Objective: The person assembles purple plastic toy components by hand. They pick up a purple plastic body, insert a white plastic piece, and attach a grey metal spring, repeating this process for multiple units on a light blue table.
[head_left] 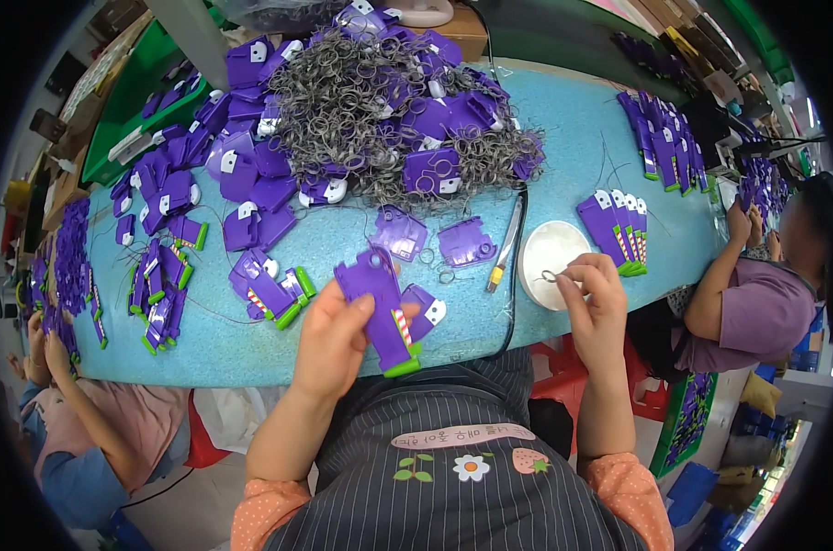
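My left hand (332,338) is closed around a purple plastic housing (380,317) with a green end and a red-and-white striped strip. Behind that housing, partly covered, lies another purple piece (423,314) with a white end. Between thumb and fingertips, my right hand (596,298) pinches a small looped wire spring (549,275) above the white round dish (556,241). Two translucent purple shells (467,242) and a few loose springs (447,275) rest on the blue table just beyond my left hand.
A large heap of wire springs (343,119) and purple parts (251,174) covers the far table. Finished-looking purple pieces (614,230) stand in a row at right. A slim tool (505,248) and black cable (516,285) lie mid-table. Co-workers sit left (95,432) and right (756,294).
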A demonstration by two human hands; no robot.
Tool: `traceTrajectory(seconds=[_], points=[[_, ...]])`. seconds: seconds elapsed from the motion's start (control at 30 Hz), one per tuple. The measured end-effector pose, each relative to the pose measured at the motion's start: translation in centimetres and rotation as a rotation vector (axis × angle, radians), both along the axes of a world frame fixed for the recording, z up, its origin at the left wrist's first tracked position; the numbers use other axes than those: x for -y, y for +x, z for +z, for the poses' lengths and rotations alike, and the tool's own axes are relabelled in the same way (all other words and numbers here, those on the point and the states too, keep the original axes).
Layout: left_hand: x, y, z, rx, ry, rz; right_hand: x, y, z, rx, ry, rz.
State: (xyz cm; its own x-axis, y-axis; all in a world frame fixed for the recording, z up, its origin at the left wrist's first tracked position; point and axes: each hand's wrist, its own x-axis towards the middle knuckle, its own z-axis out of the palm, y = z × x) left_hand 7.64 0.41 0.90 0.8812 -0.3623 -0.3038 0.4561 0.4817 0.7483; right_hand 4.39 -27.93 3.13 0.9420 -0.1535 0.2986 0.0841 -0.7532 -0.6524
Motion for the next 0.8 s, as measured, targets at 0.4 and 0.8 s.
traceTrajectory(seconds=[0.4,0.8], points=[[0.7,-4.8,2.6,0.041,-0.026,-0.287,-6.9,-1.7,1.4,-0.147,0.896,0.338],[0.4,-5.8,2.3,0.128,0.070,-0.385,-7.7,-2.5,0.6,-0.534,1.108,0.427]])
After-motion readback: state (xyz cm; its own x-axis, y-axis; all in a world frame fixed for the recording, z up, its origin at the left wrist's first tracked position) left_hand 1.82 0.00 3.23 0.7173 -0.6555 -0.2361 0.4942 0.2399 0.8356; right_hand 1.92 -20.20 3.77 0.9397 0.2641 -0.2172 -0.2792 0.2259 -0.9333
